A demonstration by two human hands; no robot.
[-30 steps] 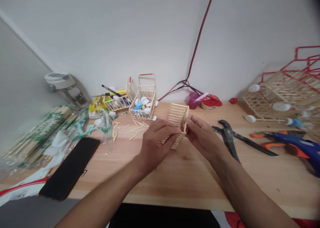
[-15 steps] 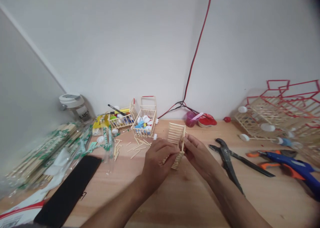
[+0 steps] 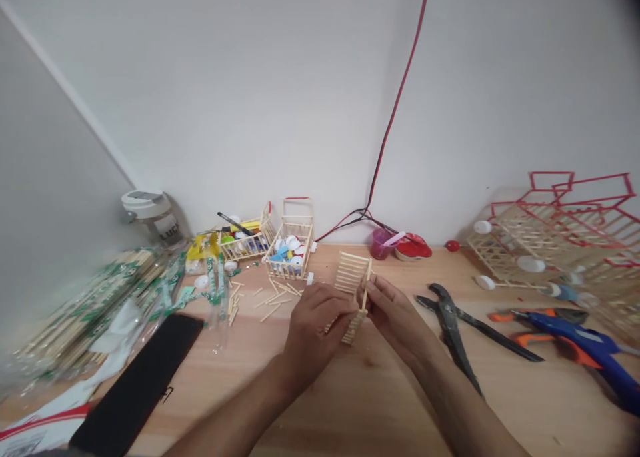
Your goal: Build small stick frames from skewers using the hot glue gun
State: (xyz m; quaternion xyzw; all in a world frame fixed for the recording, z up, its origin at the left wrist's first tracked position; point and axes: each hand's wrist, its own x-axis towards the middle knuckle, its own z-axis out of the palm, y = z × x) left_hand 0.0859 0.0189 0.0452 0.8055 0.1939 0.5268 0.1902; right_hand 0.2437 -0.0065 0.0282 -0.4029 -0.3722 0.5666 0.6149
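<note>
Okay, my left hand (image 3: 317,323) pinches the stick frame (image 3: 353,269), covering part of its lower side; my right hand (image 3: 395,317) pinches its upright edge, grip partly hidden from me. It's between them, over the desk (image 3: 380,393). Farther right, a glue gun (image 3: 575,339) blurs and red-handled carts (image 3: 537,240) run out of view.

Head camera close above workbench (image 3: 360,403), facing wall (image 3: 250,77), tilted down; right edge perhaps blurred.

The wooden desk (image 3: 350,403) carries a black phone (image 3: 140,380) at left; packaged sticks (image 3: 95,293) beyond it; loose short sticks (image 3: 271,312) nearer the middle; dark pliers (image 3: 451,322) and a blue glue gun (image 3: 575,335) at right; a purple cup (image 3: 379,247) at the back.
</note>
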